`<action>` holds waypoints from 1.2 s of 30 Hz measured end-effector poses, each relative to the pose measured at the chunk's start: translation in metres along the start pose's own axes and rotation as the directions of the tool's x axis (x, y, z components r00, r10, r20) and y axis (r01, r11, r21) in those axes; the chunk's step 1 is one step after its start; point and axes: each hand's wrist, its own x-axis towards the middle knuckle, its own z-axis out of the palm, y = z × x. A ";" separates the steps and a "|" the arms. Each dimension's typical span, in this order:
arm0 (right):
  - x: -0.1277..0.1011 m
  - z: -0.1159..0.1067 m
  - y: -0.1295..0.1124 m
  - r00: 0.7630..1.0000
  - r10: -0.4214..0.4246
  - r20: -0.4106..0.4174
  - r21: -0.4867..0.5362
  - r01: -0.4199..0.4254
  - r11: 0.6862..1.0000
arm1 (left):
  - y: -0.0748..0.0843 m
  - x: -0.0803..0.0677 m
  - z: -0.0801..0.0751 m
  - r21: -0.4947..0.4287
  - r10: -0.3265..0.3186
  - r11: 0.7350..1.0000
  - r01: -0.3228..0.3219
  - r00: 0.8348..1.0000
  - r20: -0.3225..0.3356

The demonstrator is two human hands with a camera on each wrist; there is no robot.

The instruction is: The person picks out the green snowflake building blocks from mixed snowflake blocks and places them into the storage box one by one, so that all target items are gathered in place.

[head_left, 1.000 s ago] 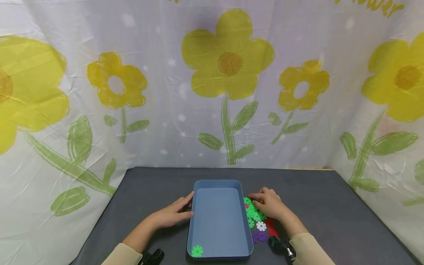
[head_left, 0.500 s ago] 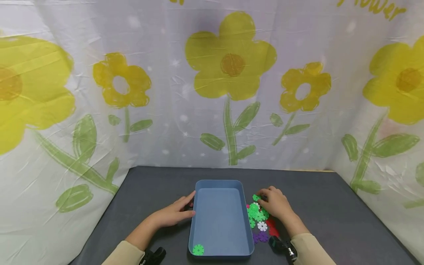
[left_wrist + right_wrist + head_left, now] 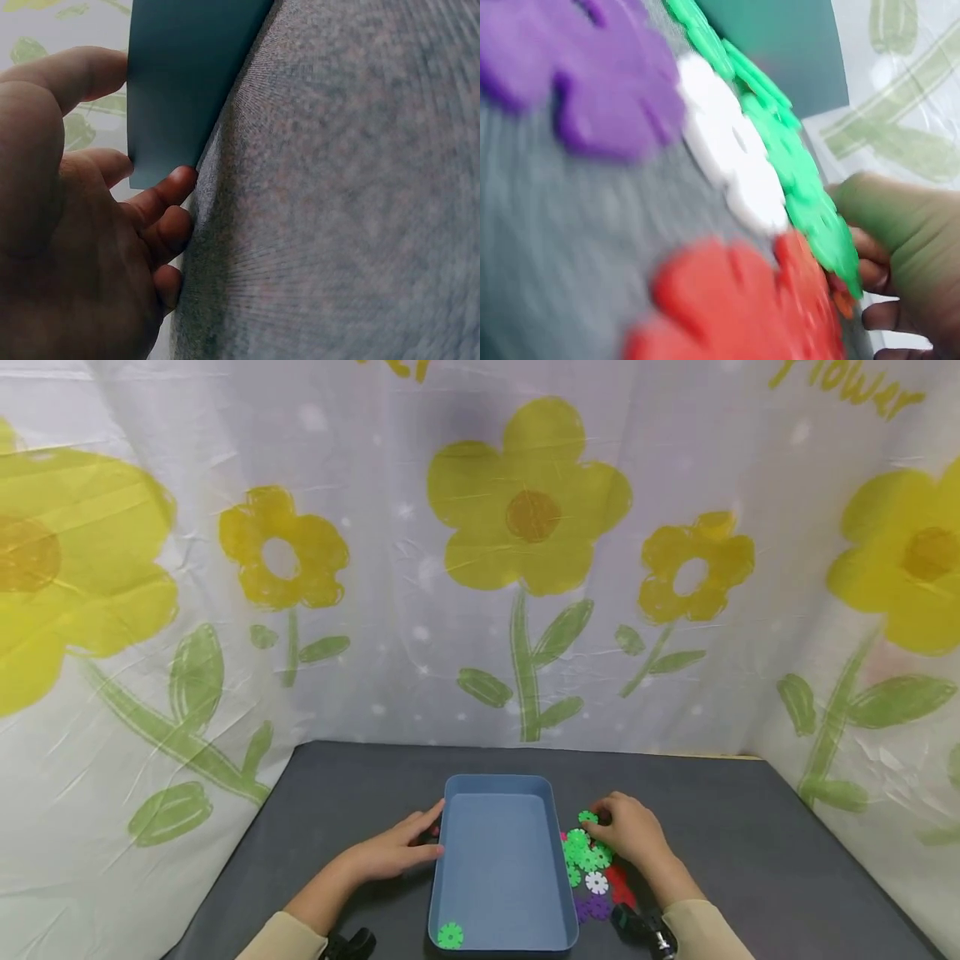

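1. The green disc (image 3: 588, 817) I have in my right hand (image 3: 630, 829) is at the far end of the pile, just right of the tray. Thumb and forefinger pinch it, narrow; being round, it has no long axis, and its face shows to the head view.
2. The blue tray (image 3: 495, 860) lies flat, its long axis running near to far, its short ends facing me and the backdrop (image 3: 390, 677).
3. My left hand (image 3: 397, 852) is spread wide at the tray's left side, forefinger and thumb straight against the wall.
4. Right of the tray, green pieces (image 3: 585, 855) overlap in a heap; a white disc (image 3: 596, 882) sits on their near side, red pieces (image 3: 621, 887) to the right, purple pieces (image 3: 597, 907) nearest.
5. The tray's right wall stands between my pinched disc and the tray floor, where a single disc (image 3: 450, 936) lies in the near left corner.
6. The left wrist view shows what the head view hides: bent fingers low by the tray's bottom edge, beside the grey cloth (image 3: 337, 187).
7. The right wrist view gives me an orange bit (image 3: 844, 304) by the fingertips; I can't pick out the pinched disc there.
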 end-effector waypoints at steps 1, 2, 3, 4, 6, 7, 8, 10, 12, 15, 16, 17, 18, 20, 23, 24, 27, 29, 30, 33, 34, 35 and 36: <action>-0.001 -0.002 0.001 1.000 0.007 -0.003 0.000 -0.007 1.000 | -0.001 0.001 0.000 0.005 -0.010 1.000 0.010 1.000 0.001; -0.001 -0.005 0.002 1.000 0.015 -0.008 0.003 -0.014 1.000 | -0.001 0.002 0.001 -0.013 -0.015 1.000 0.015 1.000 -0.003; -0.001 -0.008 0.002 1.000 0.019 -0.013 0.010 -0.019 1.000 | -0.002 0.003 0.000 -0.007 -0.014 1.000 0.015 1.000 0.006; 0.000 -0.012 0.002 1.000 0.024 -0.018 0.026 -0.023 0.999 | -0.002 0.003 0.000 -0.021 -0.012 1.000 0.012 1.000 0.007; 0.002 -0.019 -0.002 0.999 0.039 -0.024 0.069 -0.037 0.997 | -0.001 0.001 -0.001 -0.031 0.000 1.000 0.001 1.000 0.010; 0.002 -0.024 -0.005 0.999 0.036 -0.035 0.090 -0.033 0.995 | -0.001 -0.001 -0.002 -0.029 0.005 1.000 -0.005 1.000 0.009; 0.002 -0.028 -0.009 0.998 0.033 -0.045 0.113 -0.028 0.993 | 0.000 -0.002 -0.003 -0.042 0.016 0.999 -0.015 1.000 0.013; 0.001 -0.039 -0.016 0.998 0.023 -0.061 0.154 -0.013 0.988 | 0.002 -0.004 -0.004 -0.057 0.024 0.998 -0.023 1.000 0.015; -0.001 -0.049 -0.024 0.998 0.005 -0.070 0.183 0.007 0.983 | 0.003 -0.005 -0.005 -0.068 0.031 0.997 -0.030 0.999 0.019; -0.003 -0.064 -0.037 0.997 -0.025 -0.073 0.220 0.040 0.975 | 0.003 -0.003 -0.005 -0.078 0.037 0.996 -0.035 0.999 0.020; -0.003 -0.068 -0.042 0.997 -0.034 -0.068 0.236 0.049 0.971 | 0.003 -0.002 -0.004 -0.078 0.040 0.996 -0.038 0.999 0.018; -0.002 -0.071 -0.046 0.997 -0.041 -0.061 0.250 0.055 0.967 | 0.002 -0.002 -0.004 -0.077 0.042 0.996 -0.041 0.999 0.014; -0.001 -0.074 -0.051 0.997 -0.047 -0.056 0.266 0.061 0.962 | 0.002 -0.002 -0.004 -0.077 0.044 0.996 -0.043 0.999 0.011; 0.001 -0.077 -0.061 0.998 -0.052 -0.047 0.299 0.064 0.952 | 0.001 -0.002 -0.003 -0.072 0.042 0.997 -0.041 0.999 0.008; 0.004 -0.076 -0.076 0.998 -0.046 -0.037 0.367 0.057 0.928 | -0.001 -0.004 -0.002 -0.067 0.036 0.997 -0.035 0.999 0.012; 0.004 -0.075 -0.081 0.998 -0.047 -0.033 0.391 0.056 0.919 | -0.001 -0.005 -0.002 -0.067 0.032 0.997 -0.031 0.999 0.014; 0.001 -0.069 -0.093 0.999 -0.050 -0.018 0.453 0.053 0.890 | -0.001 -0.006 -0.002 -0.079 0.027 0.997 -0.026 1.000 0.014; 0.000 -0.063 -0.099 0.998 -0.059 -0.009 0.475 0.056 0.878 | 0.000 -0.006 -0.002 -0.087 0.029 0.996 -0.028 1.000 0.010; -0.001 -0.061 -0.102 0.998 -0.067 -0.005 0.479 0.061 0.876 | 0.000 -0.006 -0.002 -0.086 0.033 0.996 -0.032 0.999 0.007; -0.002 -0.054 -0.109 0.995 -0.101 0.013 0.485 0.082 0.871 | 0.003 -0.004 -0.001 -0.085 0.037 0.996 -0.037 0.999 -0.002; -0.003 -0.053 -0.112 0.993 -0.116 0.022 0.490 0.091 0.867 | 0.003 -0.003 -0.001 -0.084 0.037 0.996 -0.038 0.999 -0.006; -0.004 -0.051 -0.115 0.991 -0.134 0.030 0.492 0.102 0.864 | 0.004 -0.003 -0.001 -0.081 0.037 0.996 -0.037 0.999 -0.010; -0.004 -0.050 -0.118 0.987 -0.155 0.036 0.491 0.117 0.863 | 0.004 -0.002 -0.001 -0.078 0.037 0.996 -0.038 0.999 -0.013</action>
